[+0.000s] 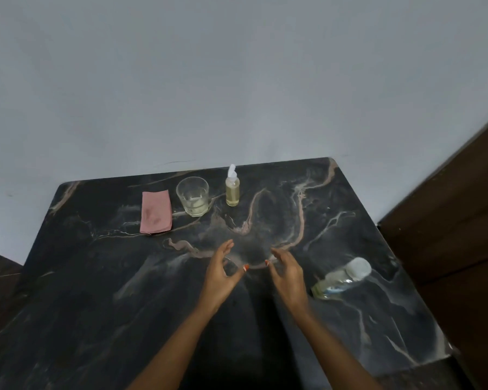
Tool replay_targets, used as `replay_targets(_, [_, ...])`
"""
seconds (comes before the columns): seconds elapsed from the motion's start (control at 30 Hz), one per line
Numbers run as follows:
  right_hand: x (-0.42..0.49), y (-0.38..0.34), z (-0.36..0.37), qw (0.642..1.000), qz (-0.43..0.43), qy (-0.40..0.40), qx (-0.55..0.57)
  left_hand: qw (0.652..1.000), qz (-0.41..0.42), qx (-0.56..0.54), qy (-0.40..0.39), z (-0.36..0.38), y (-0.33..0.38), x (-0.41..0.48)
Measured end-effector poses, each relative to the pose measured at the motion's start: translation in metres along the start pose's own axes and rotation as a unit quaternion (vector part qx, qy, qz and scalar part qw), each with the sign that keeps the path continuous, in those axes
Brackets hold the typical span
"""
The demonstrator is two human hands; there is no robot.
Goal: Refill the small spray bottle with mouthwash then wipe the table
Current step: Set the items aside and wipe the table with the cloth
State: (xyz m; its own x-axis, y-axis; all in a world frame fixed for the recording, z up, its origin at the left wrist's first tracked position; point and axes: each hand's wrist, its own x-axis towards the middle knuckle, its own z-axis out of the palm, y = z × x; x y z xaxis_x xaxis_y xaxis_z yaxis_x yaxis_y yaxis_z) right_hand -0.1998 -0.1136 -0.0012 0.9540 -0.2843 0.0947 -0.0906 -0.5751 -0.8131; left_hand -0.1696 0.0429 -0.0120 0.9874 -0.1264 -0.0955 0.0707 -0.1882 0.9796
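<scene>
A small clear spray bottle (232, 190) with a white nozzle stands upright at the back of the dark marble table (96, 277), holding yellowish liquid. A larger mouthwash bottle (341, 280) with a pale cap stands at the right, blurred. A folded pink cloth (156, 211) lies at the back left. My left hand (221, 273) and my right hand (288, 273) hover over the table's middle, facing each other with fingers spread, holding nothing.
A clear drinking glass (192, 196) with a little pale liquid stands between the cloth and the spray bottle. A grey wall rises behind the table. Dark wooden furniture (457, 220) stands close to the table's right edge.
</scene>
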Motion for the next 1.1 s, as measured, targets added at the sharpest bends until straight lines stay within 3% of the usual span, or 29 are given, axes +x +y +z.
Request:
replay_targets(0.47, [-0.076,0.054,-0.076,0.996,0.071,0.049,0.001,0.992,0.012,0.023,-0.123,0.085,0.015,-0.032])
replay_targets(0.8, [-0.056,0.083,-0.119,0.985,0.116,0.128,-0.009,0.981,0.028,0.045,-0.187,0.138,0.032,-0.026])
replay_targets(1.1, [-0.024,0.084,-0.123,0.991,0.114,0.042,0.057,0.982,0.030,0.088,-0.166,0.156,0.035,-0.017])
